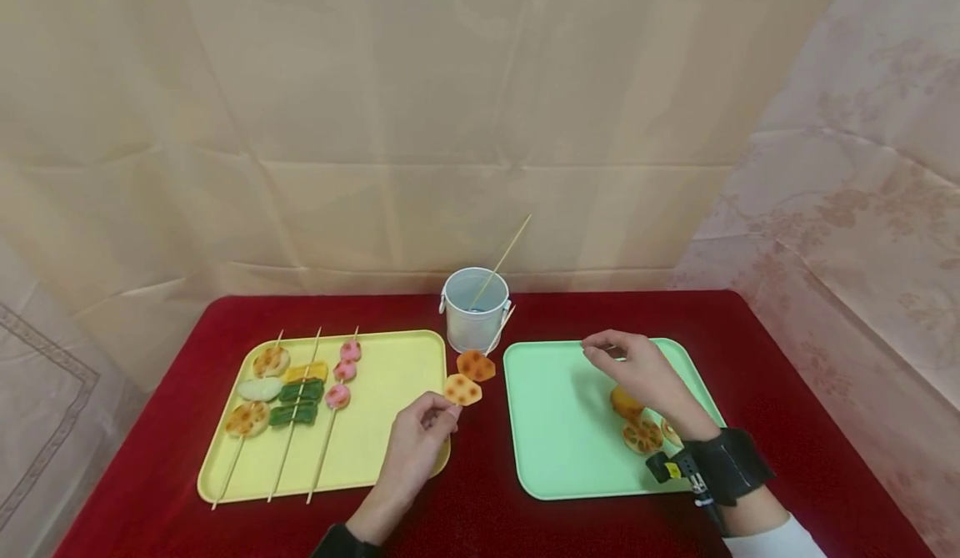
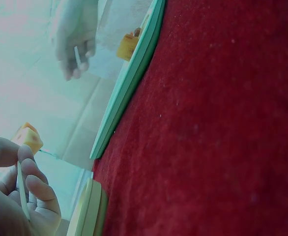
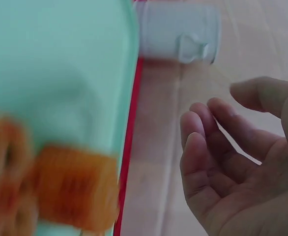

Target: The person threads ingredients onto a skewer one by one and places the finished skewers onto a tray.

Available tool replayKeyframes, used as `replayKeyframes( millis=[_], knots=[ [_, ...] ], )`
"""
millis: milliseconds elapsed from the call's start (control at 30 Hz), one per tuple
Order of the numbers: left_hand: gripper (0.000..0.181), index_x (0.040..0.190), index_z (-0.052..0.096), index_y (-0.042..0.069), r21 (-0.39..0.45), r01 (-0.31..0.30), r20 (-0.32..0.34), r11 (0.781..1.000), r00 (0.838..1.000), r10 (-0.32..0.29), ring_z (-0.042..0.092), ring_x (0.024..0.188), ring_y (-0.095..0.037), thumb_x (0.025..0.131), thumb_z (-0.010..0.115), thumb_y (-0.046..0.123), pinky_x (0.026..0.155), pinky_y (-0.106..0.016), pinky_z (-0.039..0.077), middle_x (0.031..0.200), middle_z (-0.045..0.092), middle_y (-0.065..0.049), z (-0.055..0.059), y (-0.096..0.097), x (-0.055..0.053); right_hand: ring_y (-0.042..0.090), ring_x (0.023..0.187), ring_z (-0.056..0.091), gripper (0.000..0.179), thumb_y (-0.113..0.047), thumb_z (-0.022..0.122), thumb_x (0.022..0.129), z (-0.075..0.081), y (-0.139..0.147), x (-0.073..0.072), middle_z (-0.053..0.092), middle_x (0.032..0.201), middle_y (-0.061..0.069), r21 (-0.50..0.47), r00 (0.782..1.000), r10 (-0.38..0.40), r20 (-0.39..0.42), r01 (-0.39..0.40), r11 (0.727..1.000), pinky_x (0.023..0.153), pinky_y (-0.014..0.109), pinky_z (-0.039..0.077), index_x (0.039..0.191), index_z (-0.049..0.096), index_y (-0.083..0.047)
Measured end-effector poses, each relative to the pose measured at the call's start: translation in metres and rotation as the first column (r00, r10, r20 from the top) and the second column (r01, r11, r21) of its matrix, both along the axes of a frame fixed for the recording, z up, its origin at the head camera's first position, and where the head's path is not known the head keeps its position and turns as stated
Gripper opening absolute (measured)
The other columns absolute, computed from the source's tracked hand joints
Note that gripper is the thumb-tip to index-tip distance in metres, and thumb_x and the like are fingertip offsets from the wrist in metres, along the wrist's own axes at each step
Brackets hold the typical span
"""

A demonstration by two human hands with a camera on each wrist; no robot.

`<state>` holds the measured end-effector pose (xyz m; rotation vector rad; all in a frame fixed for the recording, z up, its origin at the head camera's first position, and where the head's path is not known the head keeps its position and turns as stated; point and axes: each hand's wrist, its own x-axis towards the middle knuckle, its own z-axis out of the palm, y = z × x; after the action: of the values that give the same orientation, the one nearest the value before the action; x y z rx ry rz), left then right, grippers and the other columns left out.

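My left hand (image 1: 420, 441) pinches a wooden skewer (image 2: 22, 191) between thumb and fingers, near the front right of the yellow tray. Threaded on that skewer are a pale yellow spotted slice (image 1: 462, 390), close above the fingertips, and an orange spotted slice (image 1: 476, 365) beyond it. The bare tip points toward the metal bucket. Over the green tray (image 1: 555, 449) hovers my right hand (image 1: 641, 374), fingers loosely bent and nothing between them. Below it on that tray lie an orange-yellow chunk (image 1: 626, 402) and a lotus root slice (image 1: 643, 436), partly hidden by the wrist.
Three loaded skewers lie on the yellow tray (image 1: 397, 358): browned round slices with a pale piece, green and yellow pieces (image 1: 302, 389), and pink balls (image 1: 345, 371). Behind, between the trays, stands the metal bucket (image 1: 471, 329) with one bare skewer (image 1: 512, 243) leaning in it.
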<state>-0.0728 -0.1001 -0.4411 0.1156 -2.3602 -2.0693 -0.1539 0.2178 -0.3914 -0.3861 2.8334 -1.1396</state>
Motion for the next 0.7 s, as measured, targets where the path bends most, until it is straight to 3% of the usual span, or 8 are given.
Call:
replayKeyframes(
  millis=[333,500,700],
  knots=[
    [0.011,0.094,0.068,-0.005,0.008,-0.008,-0.006,1.0,1.0,0.008,0.058,0.069,-0.014,0.095,0.069,0.005,0.061,-0.022,0.043,0.08,0.067,-0.01,-0.003,-0.013,0.001,0.022,0.093,0.068,0.032,-0.026,0.072,0.098,-0.008,0.035,0.009,0.073,0.115,0.01,0.203,0.999,0.004,0.038,-0.012,0.979,0.079,0.041,0.054,0.119,0.074,-0.003],
    [0.01,0.093,0.069,-0.004,-0.001,-0.024,-0.006,1.0,1.0,0.024,0.055,0.067,-0.012,0.095,0.069,0.005,0.06,-0.022,0.041,0.079,0.066,-0.009,-0.004,-0.017,0.0,0.025,0.096,0.068,0.041,-0.036,0.074,0.095,-0.01,0.044,0.013,0.073,0.108,0.007,0.283,0.997,-0.016,0.079,-0.007,0.959,0.077,0.045,0.054,0.12,0.073,-0.003],
    [0.01,0.091,0.068,-0.004,-0.019,-0.02,0.006,1.0,1.0,0.021,0.053,0.065,-0.01,0.096,0.067,0.005,0.06,-0.021,0.041,0.079,0.066,-0.012,-0.004,-0.018,-0.003,0.022,0.094,0.065,0.047,-0.044,0.077,0.092,-0.014,0.046,0.017,0.07,0.099,0.003,0.324,0.995,-0.012,0.099,-0.021,0.946,0.074,0.04,0.051,0.118,0.073,-0.005]
  ],
)
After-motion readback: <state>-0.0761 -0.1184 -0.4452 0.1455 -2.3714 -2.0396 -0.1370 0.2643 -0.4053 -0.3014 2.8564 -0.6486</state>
